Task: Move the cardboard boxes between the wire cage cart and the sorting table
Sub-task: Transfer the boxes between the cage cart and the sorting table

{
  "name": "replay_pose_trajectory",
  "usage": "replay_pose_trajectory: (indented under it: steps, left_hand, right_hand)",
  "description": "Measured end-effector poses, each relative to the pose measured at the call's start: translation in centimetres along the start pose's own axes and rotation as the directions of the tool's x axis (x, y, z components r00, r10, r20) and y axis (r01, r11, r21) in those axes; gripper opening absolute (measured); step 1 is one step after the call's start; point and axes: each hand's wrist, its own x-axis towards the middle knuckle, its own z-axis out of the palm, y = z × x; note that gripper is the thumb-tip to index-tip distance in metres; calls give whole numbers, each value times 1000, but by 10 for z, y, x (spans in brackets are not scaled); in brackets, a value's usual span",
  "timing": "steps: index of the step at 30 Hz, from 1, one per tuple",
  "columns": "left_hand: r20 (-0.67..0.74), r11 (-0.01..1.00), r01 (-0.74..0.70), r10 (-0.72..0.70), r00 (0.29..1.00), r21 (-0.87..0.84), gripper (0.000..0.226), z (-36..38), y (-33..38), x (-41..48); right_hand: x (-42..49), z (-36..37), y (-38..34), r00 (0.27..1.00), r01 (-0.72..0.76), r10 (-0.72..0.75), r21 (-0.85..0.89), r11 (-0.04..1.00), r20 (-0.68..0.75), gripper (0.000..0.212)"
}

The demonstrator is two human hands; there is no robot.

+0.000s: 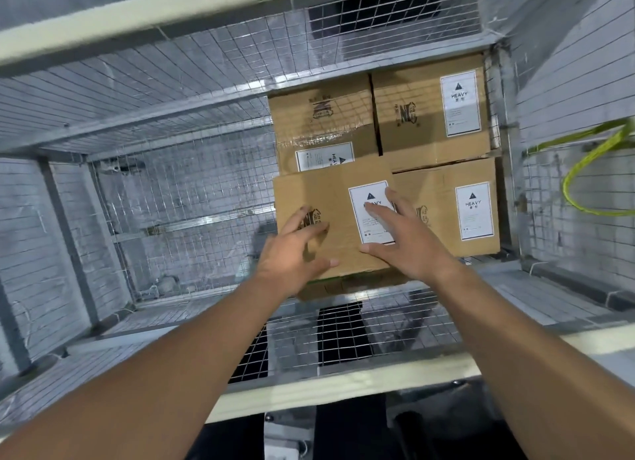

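Front cardboard box beneath left hand and right hand

Yellow-green strap loop, far rt, curved, thin strand running left.

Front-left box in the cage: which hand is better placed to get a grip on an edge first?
Left, probably. The left hand lies by the free side of the front-left box, only the wire cage cart beyond. The right hand rests flat on its HEAVY label, beside the neighbouring box.
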Motion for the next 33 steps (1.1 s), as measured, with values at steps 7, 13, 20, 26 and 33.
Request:
replay_pose_trajectory:
  steps: [7,13,20,26,33]
  left_hand:
    - [-61,998,-34,31,998,-52,85,-3,-2,3]
    - [-14,991,-76,75,997,-112,81,-9,-15,1]
    - [-39,993,-121,121,992,15,99,17,-39,8]
    - [20,979,-87,84,996,187,110,19,-37,34]
    - [35,972,2,-11,999,233,113,23,-42,78]
  right_hand:
    - [-5,-6,3,1000,28,-28,112,993,2,75]
    - [-2,-11,5,997,4,-8,57,998,74,81]
    - [-8,17,13,997,5,-2,-34,999,83,92]
    - [11,32,14,982,-95,132,-256,962,132,119]
    - [36,52,24,982,-138,169,-304,943,80,127]
